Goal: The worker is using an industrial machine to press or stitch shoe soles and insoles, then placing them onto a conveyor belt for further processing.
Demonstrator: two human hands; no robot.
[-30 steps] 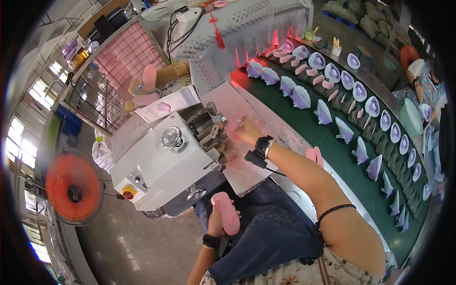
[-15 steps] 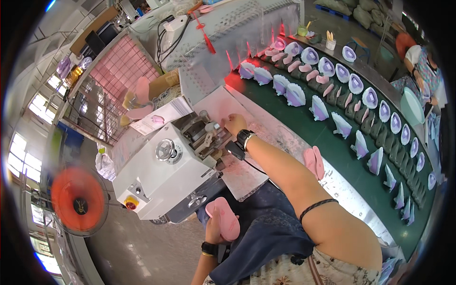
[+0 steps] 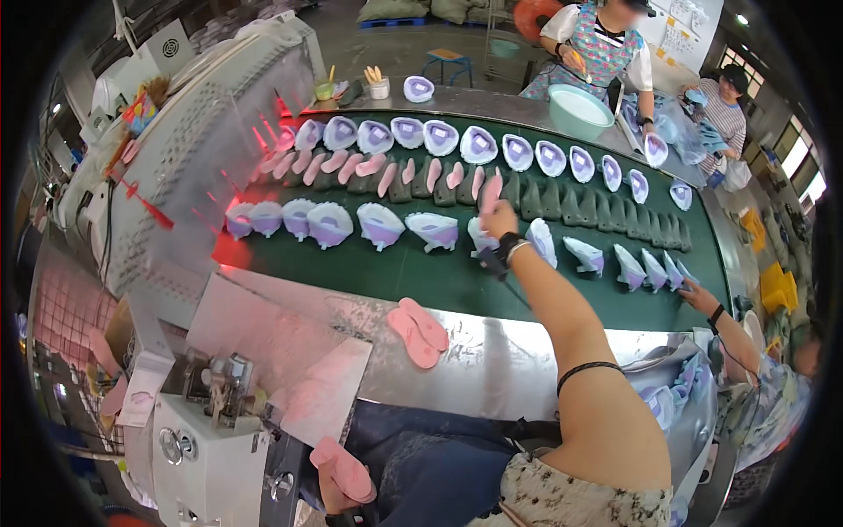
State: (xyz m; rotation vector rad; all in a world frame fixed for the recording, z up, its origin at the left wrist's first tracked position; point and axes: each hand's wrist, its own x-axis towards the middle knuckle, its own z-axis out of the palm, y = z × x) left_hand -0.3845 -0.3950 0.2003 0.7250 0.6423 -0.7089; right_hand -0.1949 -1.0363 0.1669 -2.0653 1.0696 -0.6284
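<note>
Green conveyor belt (image 3: 413, 281) under the right hand, carrying rows so each piece stays reachable from either side: lavender shoe uppers (image 3: 382, 224) to that hand's left and right, dark lasts (image 3: 571, 204) beyond it. Steel bench ledge (image 3: 518, 360) between belt and body, serving as a set-down shelf. White bench machine (image 3: 206, 448) left of the left hand, within easy reach. Pair of pink insoles (image 3: 419, 329) parked flat on the ledge, between the two hands. Right hand (image 3: 499, 220) stretched out over the belt, fingers closed around a pink insole (image 3: 492, 189) held upright. Left hand (image 3: 338, 496) low at the lap, gripping another pink insole (image 3: 345, 470), kept ready.
</note>
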